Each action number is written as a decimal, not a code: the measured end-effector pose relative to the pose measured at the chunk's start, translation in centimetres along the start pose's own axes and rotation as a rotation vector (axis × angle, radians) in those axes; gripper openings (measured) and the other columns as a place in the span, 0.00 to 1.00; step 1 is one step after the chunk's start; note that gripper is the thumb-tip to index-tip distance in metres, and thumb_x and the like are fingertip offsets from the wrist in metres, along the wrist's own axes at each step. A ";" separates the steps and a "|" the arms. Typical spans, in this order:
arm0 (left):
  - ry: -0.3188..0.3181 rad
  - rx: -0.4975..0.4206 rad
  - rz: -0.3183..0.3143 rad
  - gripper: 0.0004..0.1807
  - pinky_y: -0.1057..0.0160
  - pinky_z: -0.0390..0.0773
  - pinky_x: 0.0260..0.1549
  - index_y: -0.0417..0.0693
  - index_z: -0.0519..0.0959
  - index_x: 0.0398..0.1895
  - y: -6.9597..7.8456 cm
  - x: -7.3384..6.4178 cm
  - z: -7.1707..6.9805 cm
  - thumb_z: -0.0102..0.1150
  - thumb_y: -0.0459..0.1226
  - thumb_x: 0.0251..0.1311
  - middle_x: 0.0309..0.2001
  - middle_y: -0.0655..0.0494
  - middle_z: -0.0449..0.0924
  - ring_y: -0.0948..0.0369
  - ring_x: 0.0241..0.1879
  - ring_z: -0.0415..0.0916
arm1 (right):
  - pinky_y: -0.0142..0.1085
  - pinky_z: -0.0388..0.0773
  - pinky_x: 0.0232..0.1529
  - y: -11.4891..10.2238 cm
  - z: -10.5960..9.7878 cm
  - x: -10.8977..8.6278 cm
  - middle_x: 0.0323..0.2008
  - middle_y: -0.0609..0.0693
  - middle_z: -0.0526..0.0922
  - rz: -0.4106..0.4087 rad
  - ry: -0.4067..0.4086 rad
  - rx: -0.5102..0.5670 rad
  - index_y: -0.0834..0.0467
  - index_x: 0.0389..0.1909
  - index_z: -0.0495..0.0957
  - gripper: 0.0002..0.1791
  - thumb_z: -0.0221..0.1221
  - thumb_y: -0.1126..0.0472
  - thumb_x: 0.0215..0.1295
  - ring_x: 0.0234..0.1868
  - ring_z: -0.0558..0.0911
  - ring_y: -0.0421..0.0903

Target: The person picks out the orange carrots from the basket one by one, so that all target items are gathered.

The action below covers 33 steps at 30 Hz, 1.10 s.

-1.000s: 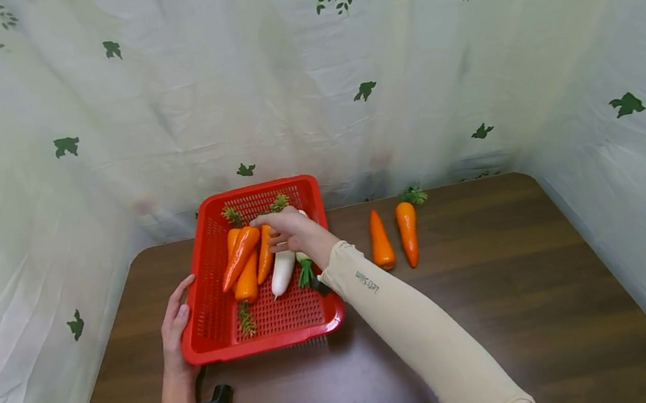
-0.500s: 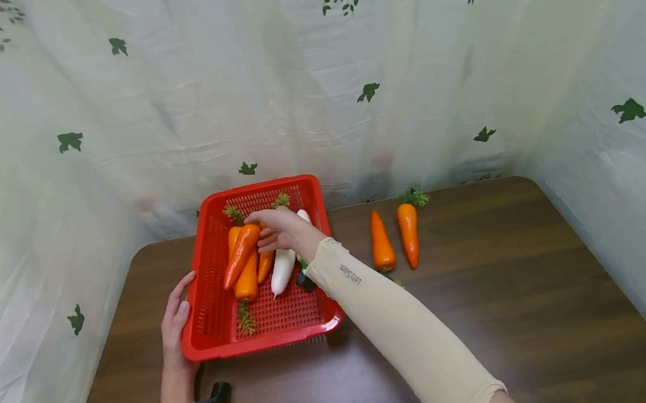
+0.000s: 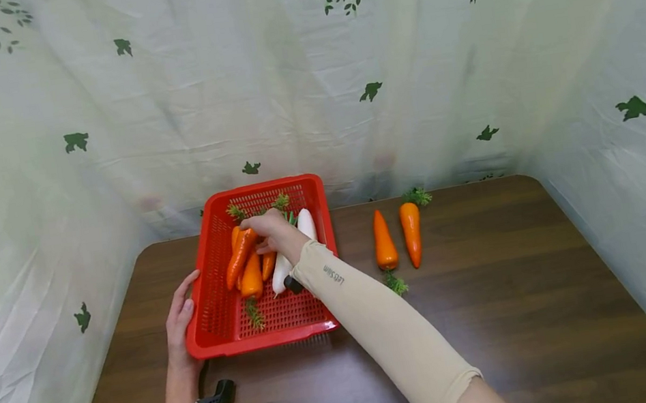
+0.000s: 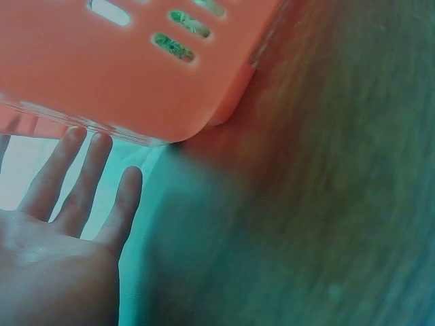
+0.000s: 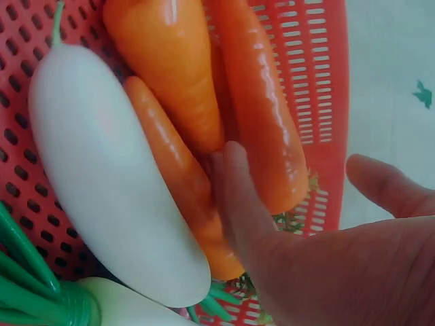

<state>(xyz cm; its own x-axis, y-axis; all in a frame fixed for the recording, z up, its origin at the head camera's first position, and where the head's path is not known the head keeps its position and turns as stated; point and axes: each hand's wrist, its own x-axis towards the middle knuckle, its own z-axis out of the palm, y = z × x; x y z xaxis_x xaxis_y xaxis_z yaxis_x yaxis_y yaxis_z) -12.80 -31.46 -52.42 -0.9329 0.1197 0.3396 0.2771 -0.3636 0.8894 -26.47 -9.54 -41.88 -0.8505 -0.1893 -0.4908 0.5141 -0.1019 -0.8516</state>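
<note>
A red plastic basket (image 3: 256,343) stands tilted on the table with several orange carrots and two white radishes inside. My left hand (image 3: 179,318) rests along its left side; in the left wrist view the fingers (image 4: 85,183) are extended, tips at the rim. My right hand (image 3: 274,231) reaches down into the basket over the top carrot (image 3: 239,265). In the right wrist view its fingers (image 5: 241,190) slip between that carrot and its neighbours, while the thumb (image 5: 387,187) stands apart from it on the other side. A white radish (image 5: 109,176) lies beside them.
Two more carrots, one with its tip pointing away (image 3: 384,241) and one with its leaves at the back (image 3: 411,234), lie on the brown table (image 3: 500,314) right of the basket. A leaf-patterned curtain (image 3: 325,125) hangs behind the table and at both sides.
My right hand has moved slightly left and lower, onto the top carrot, uncovering more of the radishes. My left hand stays at the basket's side.
</note>
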 end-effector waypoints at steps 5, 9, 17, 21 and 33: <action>0.001 0.000 0.005 0.31 0.62 0.87 0.51 0.37 0.53 0.83 0.0 0.0 0.0 0.31 0.31 0.78 0.72 0.40 0.66 0.55 0.55 0.79 | 0.58 0.77 0.67 0.1 0.4 -0.1 0.62 0.70 0.78 -0.026 0.020 -0.027 0.69 0.67 0.68 0.28 0.65 0.66 0.70 0.64 0.79 0.68; -0.003 0.005 -0.001 0.31 0.62 0.87 0.51 0.37 0.52 0.83 0.0 0.1 0.2 0.31 0.31 0.79 0.72 0.41 0.66 0.55 0.55 0.79 | 0.57 0.78 0.67 0.1 0.8 -0.2 0.62 0.70 0.78 -0.041 0.033 0.007 0.69 0.65 0.70 0.27 0.66 0.66 0.70 0.63 0.81 0.67; 0.011 0.009 -0.003 0.31 0.62 0.87 0.51 0.38 0.53 0.83 0.1 0.0 0.2 0.31 0.32 0.79 0.72 0.42 0.66 0.56 0.56 0.79 | 0.52 0.85 0.59 0.3 1.7 0.9 0.58 0.65 0.79 -0.036 0.113 -0.031 0.67 0.67 0.70 0.31 0.70 0.61 0.68 0.54 0.87 0.64; 0.005 0.006 0.006 0.30 0.63 0.88 0.49 0.38 0.53 0.83 -0.1 -0.1 0.2 0.31 0.32 0.79 0.71 0.42 0.67 0.56 0.54 0.79 | 0.48 0.89 0.50 0.7 1.9 1.8 0.60 0.65 0.74 -0.033 0.156 -0.155 0.66 0.60 0.76 0.27 0.73 0.60 0.65 0.44 0.90 0.58; 0.015 0.001 -0.001 0.30 0.63 0.88 0.49 0.38 0.53 0.83 0.1 -0.2 0.2 0.32 0.32 0.80 0.70 0.41 0.68 0.56 0.53 0.80 | 0.51 0.87 0.55 0.8 1.2 0.6 0.46 0.63 0.83 -0.079 0.086 -0.037 0.70 0.55 0.76 0.20 0.69 0.69 0.66 0.51 0.89 0.62</action>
<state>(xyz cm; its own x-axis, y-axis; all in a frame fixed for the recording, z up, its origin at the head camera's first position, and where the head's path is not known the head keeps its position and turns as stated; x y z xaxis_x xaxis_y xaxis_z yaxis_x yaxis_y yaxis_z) -12.53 -31.34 -52.32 -0.9366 0.1064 0.3338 0.2759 -0.3629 0.8900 -26.42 -10.96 -42.67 -0.8955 -0.0977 -0.4343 0.4419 -0.0771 -0.8938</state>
